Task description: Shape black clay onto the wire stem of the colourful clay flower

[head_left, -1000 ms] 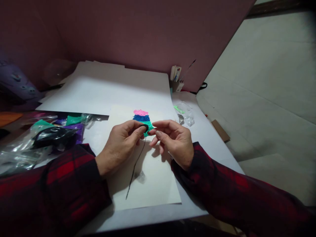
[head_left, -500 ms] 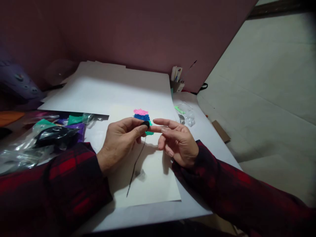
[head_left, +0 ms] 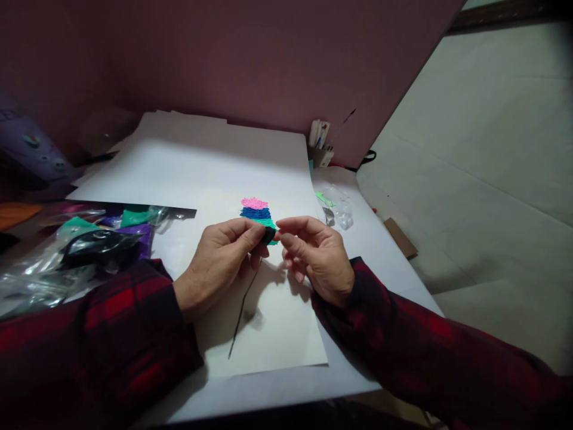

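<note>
Between the thumb and fingers of my left hand [head_left: 226, 254] is a small lump of black modelling clay [head_left: 269, 235]. My right hand [head_left: 320, 254] is curled at the lump's right edge, its thumb and index fingertip closing on that edge; the exact contact is hard to see. Both hands are above a cream sheet of paper [head_left: 282, 340]. Behind the fingers, the sheet bears textured bands of pink [head_left: 254, 203], dark blue [head_left: 255, 213] and green clay [head_left: 257, 223], partly covered by my left hand. A thin black strand [head_left: 242, 310] runs down the paper below the hands.
Plastic bags with black clay [head_left: 101, 248], green and purple packets lie at the left. Large white sheets [head_left: 201, 155] cover the back of the table. Clear wrappers [head_left: 342, 215] and a holder with pens [head_left: 320, 143] are at the right, near the pink wall.
My right hand's index finger, stretched out to the lump before, has bent, and the thumb has come up to the lump's edge. The black lump has shifted slightly down and right.
</note>
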{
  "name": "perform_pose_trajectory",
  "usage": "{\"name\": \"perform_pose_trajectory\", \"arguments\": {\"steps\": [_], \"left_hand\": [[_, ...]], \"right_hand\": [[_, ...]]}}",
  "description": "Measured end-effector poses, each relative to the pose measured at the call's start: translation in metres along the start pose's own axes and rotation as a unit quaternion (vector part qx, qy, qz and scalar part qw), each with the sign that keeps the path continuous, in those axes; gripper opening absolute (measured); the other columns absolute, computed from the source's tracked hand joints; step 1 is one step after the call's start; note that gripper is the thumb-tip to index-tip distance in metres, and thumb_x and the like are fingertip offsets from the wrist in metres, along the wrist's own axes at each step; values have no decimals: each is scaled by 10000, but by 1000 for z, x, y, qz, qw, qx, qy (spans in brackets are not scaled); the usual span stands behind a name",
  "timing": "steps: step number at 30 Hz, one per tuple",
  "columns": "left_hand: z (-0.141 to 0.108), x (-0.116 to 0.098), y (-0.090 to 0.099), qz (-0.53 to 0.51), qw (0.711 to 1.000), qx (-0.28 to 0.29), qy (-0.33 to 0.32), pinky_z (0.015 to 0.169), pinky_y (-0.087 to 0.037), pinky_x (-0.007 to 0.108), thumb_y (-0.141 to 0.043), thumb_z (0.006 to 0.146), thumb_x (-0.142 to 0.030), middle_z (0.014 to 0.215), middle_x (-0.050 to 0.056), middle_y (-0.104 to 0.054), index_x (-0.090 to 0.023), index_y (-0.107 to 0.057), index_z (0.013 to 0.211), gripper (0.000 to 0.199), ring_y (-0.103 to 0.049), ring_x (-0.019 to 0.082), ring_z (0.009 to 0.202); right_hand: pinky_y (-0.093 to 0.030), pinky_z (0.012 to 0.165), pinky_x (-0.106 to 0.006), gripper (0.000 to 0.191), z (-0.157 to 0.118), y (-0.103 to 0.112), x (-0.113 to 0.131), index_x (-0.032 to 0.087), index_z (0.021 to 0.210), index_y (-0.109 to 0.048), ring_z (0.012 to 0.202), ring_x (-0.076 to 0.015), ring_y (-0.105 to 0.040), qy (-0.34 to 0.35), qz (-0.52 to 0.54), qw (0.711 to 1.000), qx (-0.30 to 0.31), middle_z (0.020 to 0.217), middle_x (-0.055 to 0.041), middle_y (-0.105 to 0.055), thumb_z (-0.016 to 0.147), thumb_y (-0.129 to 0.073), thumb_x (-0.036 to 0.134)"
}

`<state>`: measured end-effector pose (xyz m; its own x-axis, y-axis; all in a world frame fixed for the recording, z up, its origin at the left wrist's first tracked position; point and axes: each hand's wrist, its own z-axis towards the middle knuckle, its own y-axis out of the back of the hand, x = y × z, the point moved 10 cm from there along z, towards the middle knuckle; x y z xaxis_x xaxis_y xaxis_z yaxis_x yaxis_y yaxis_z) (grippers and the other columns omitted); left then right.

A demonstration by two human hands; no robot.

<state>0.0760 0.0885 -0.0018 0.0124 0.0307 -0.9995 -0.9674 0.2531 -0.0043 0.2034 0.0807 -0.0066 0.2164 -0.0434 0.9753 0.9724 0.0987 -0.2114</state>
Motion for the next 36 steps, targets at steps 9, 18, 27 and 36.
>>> {"name": "perform_pose_trajectory", "arguments": {"steps": [9, 18, 27, 36], "left_hand": [[0, 1, -16, 12, 997, 82, 1, 423, -322, 172, -594, 855, -425, 561, -21, -543, -145, -604, 692, 324, -432, 68, 464], [-2, -1, -17, 46, 995, 84, -32, 458, -394, 191, -597, 835, -302, 607, -19, -577, -164, -580, 734, 172, -504, 90, 501], [-5, -6, -19, 76, 990, 102, -55, 466, -380, 183, -521, 899, -298, 588, -28, -543, -160, -559, 724, 226, -467, 78, 503], [-2, -6, -7, 51, 997, 25, -53, 451, -372, 201, -513, 911, -332, 583, -23, -541, -169, -552, 756, 228, -462, 90, 485]], "right_hand": [[-476, 586, -237, 94, -6, 0, 18, 195, 806, -692, 693, -109, -551, 119, -157, 980, -27, 788, -9, -628, 737, -745, 227], [-367, 342, -174, 169, -8, -4, 9, 182, 827, -625, 389, -54, -449, 74, -124, 989, 9, 536, 60, -532, 835, -649, 349], [-432, 438, -198, 148, -12, -10, 19, 220, 943, -649, 513, -65, -516, 138, -148, 979, 26, 699, 30, -588, 813, -689, 276], [-409, 370, -178, 140, -10, 3, 19, 185, 835, -562, 424, -59, -488, 111, -94, 988, -42, 559, 65, -539, 813, -667, 274]]}}
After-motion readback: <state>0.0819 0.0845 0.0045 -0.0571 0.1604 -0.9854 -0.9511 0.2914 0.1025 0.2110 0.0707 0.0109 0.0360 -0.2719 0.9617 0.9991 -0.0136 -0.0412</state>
